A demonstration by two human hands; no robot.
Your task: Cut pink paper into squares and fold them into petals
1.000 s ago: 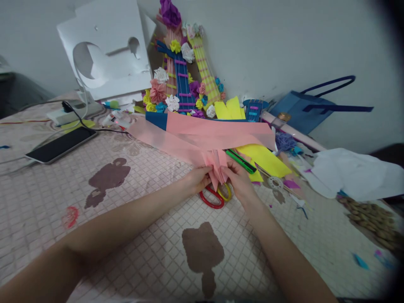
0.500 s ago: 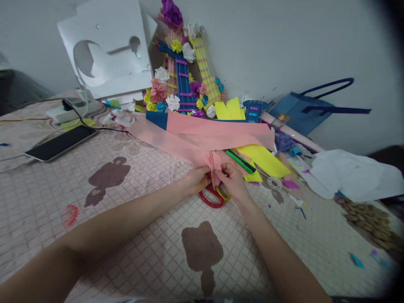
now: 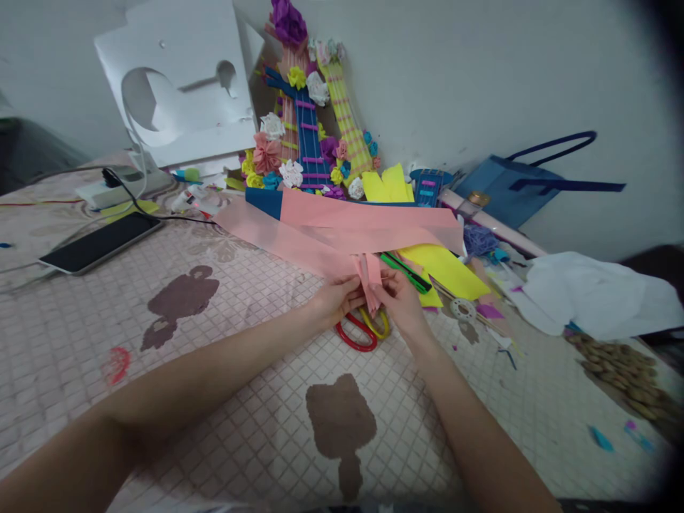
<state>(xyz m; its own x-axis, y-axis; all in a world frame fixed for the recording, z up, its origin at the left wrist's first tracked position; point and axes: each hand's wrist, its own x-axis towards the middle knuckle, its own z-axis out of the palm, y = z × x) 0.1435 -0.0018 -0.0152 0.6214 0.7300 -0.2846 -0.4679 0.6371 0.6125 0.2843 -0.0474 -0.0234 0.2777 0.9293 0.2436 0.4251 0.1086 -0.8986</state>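
Between my two hands is a small folded piece of pink paper (image 3: 370,278), gathered narrow at its lower end. My left hand (image 3: 338,296) pinches its left side with thumb and fingers. On the other side, my right hand (image 3: 398,296) is closed on the same paper, thumb in front. Below it lie scissors (image 3: 357,333) with one red and one yellow handle loop; their blades are hidden. Long pink paper strips (image 3: 368,224) spread just beyond my hands. A green and black utility knife (image 3: 409,273) rests near my right fingers.
At left are a phone (image 3: 101,242), a power strip (image 3: 120,187) and a glue gun (image 3: 195,199) with its cord. Paper guitars with flowers (image 3: 311,135) lean on the wall. Yellow paper (image 3: 449,269), a blue bag (image 3: 507,189) and a white plastic bag (image 3: 603,296) are on the right.
The pink paper has turned slightly and its upper folds stand further apart. My right fingers have shifted a little on it, and both hands stay close together.
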